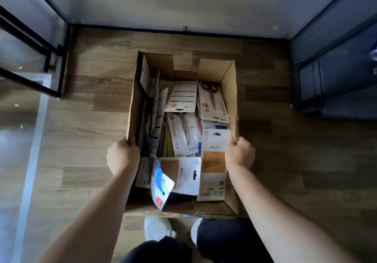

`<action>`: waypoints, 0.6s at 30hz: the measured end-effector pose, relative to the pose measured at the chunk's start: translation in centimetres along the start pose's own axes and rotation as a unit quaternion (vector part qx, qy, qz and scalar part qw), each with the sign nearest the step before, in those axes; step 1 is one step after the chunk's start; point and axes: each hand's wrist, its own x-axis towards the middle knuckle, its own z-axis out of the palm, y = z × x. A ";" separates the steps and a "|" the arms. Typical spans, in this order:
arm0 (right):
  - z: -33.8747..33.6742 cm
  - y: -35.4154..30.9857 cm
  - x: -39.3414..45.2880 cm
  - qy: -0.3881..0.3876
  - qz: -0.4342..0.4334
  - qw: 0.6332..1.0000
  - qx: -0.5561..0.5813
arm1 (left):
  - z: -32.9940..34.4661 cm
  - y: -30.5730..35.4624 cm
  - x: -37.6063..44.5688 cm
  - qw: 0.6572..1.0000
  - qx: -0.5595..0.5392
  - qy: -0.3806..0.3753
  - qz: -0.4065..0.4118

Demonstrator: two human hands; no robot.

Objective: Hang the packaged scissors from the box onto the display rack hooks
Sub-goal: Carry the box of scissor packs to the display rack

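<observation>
One head-worn view looks steeply down, close over both forearms; the left hand (122,154) and right hand (240,153) sit mid-frame

Both hands — left (122,156), right (239,153) — grip the box (230,83) walls.

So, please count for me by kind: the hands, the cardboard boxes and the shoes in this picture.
Hands, left hand and right hand: 2
Open brown cardboard box: 1
White shoes: 2
Total: 5
</observation>
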 end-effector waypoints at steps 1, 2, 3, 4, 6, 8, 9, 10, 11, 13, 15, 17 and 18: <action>0.8 0.3 -0.2 -0.002 0.005 1.000 -0.006 | 0.4 -0.5 0.2 1.000 -0.001 0.001 -0.003; 1.4 0.5 -0.3 -0.004 0.008 1.000 -0.010 | 0.8 -1.1 0.3 1.000 -0.002 -0.001 -0.007; 2.0 0.6 -0.5 -0.006 0.006 1.000 -0.014 | 1.1 -1.7 0.3 1.000 -0.002 -0.003 -0.013; 2.5 0.6 -0.6 -0.009 0.002 1.000 -0.017 | 1.2 -2.3 0.4 1.000 -0.002 -0.007 -0.017; 3.0 0.4 -0.7 -0.011 -0.005 1.000 -0.022 | 1.4 -3.1 0.7 1.000 0.000 -0.016 -0.018; 3.2 0.2 -0.8 -0.005 -0.003 1.000 -0.023 | 1.4 -3.4 1.1 1.000 -0.001 -0.023 -0.021; 3.2 0.2 -0.9 -0.003 0.000 1.000 -0.024 | 1.5 -3.5 1.2 0.999 -0.001 -0.025 -0.024; 3.3 0.2 -0.9 -0.005 0.004 1.000 -0.024 | 1.5 -3.5 1.2 0.999 -0.003 -0.028 -0.028; 3.4 0.3 -0.9 -0.006 0.008 1.000 -0.023 | 1.5 -3.5 1.3 0.999 -0.007 -0.031 -0.030; 3.5 0.3 -0.8 -0.006 0.015 1.000 -0.021 | 1.6 -3.5 1.4 0.999 -0.017 -0.032 -0.035; 3.8 0.3 -0.8 -0.008 0.023 0.999 -0.024 | 1.8 -3.6 1.6 0.998 -0.022 -0.028 -0.047; 4.2 0.5 -0.8 -0.012 0.034 0.999 -0.024 | 2.2 -3.9 1.7 0.997 -0.029 -0.023 -0.063; 4.5 0.6 -0.7 -0.010 0.037 0.999 -0.022 | 2.4 -4.0 1.8 0.997 -0.032 -0.020 -0.069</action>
